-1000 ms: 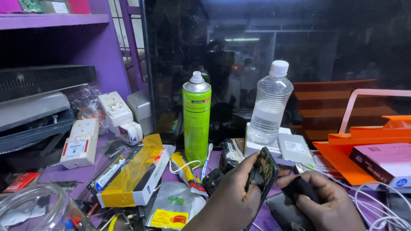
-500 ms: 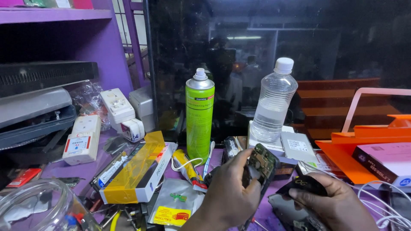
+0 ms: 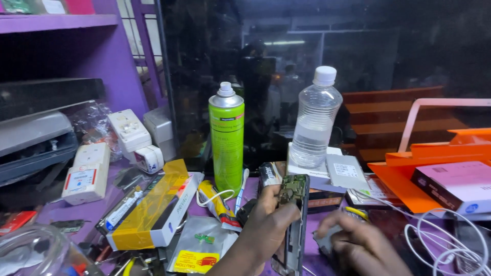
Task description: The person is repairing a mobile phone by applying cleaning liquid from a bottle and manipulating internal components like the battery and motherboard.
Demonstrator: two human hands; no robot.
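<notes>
Opened phone under inspection at a cluttered purple counter [image 3: 46, 214]. The left hand [image 3: 266, 225] is closed around the opened phone [image 3: 292, 220], thumb and fingers pinching its frame so that it stands nearly upright on its lower end, the exposed green circuit board [image 3: 290, 190] at the top turned toward the viewer. The right hand [image 3: 353, 245] rests low on the counter just beside the phone, fingers curled over a small dark object with a yellow part [image 3: 355, 212]; what this object is cannot be told, nor how firmly it is held. Behind the phone stand a green spray can [image 3: 226, 138] and a clear plastic bottle [image 3: 315, 120], the bottle on a stack of small white boxes [image 3: 327, 171]; a yellow-taped box [image 3: 153, 207] lies to the left and white cable [image 3: 450, 240] coils to the right. For sound handling, the grip would best stay on the frame edges, clear of the bare board, and the phone's lower end is judged steadier braced against the counter while the free hand works.
</notes>
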